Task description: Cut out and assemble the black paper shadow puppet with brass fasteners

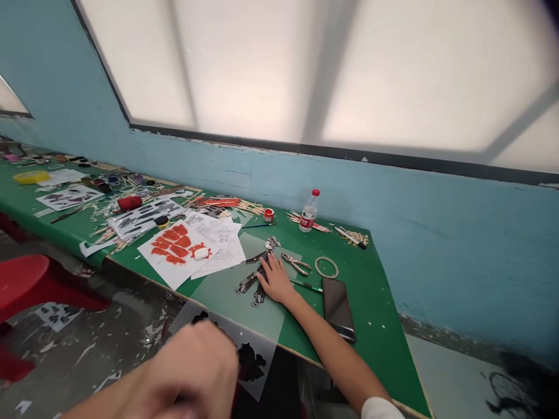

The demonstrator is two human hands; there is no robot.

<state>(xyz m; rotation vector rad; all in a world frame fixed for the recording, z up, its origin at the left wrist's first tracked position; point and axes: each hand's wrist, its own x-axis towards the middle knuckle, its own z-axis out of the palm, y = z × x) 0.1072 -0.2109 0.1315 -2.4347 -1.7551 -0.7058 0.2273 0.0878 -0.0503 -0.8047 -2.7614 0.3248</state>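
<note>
My right hand point(276, 280) lies with its fingers spread on a black jointed cut-out figure point(251, 280), which rests on a translucent sheet point(236, 302) at the table's front edge. My left hand point(192, 366) is raised close to the camera, blurred by motion; its fingers are mostly hidden. Just beyond my right hand lie metal pliers point(297, 264) and a green pen point(308, 285). A dark phone point(338, 308) sits to the right of the wrist, below a pale ring point(326, 267). Painted paper point(157, 267) with orange-red shapes lies to the left.
Near the wall stand a bottle point(308, 215) with a red cap and a small red paint jar point(268, 215). Sticks, scraps and more papers cover the green table point(379, 361) to the left. A red stool point(26, 279) is at the left, beside the table.
</note>
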